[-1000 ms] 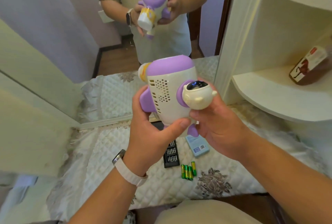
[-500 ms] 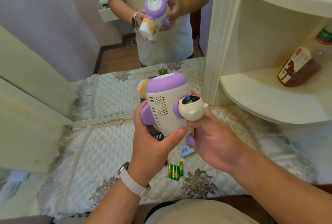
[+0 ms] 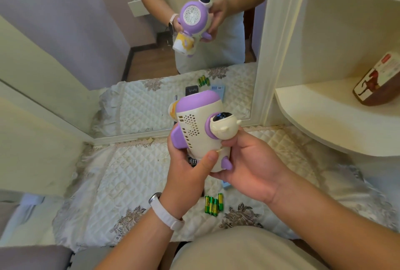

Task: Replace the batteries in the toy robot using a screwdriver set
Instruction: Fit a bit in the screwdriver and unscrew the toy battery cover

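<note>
A wide mirror (image 3: 151, 31) fills the upper left and centre of the frame; the reflected person is cut off at the top edge. Below it a cream quilted cloth (image 3: 121, 183) with grey flower patches covers the surface, hidden along the bottom by the person's arms and lap. At the right a curved cream shelf (image 3: 324, 113) carries a brown bottle (image 3: 376, 83), tilted and cut by the right edge, its label too small to read.

The toy robot (image 3: 201, 122), purple and cream, is held in the centre of the frame above the cloth, its perforated back toward the camera. Its front, a round white grille, shows only in the mirror.

The left hand (image 3: 186, 174) wraps the robot's lower left side, thumb pressed across the cream body. The right hand (image 3: 253, 165) cups it from lower right, fingers curled beneath and mostly hidden.

A white band (image 3: 166, 213) circles the left wrist. 4 green batteries (image 3: 213, 204) lie together on the cloth below the hands. Of the black screwdriver set (image 3: 191, 160) only a sliver shows behind the left hand, and a corner of a blue item (image 3: 227, 185) peeks under the right.
</note>
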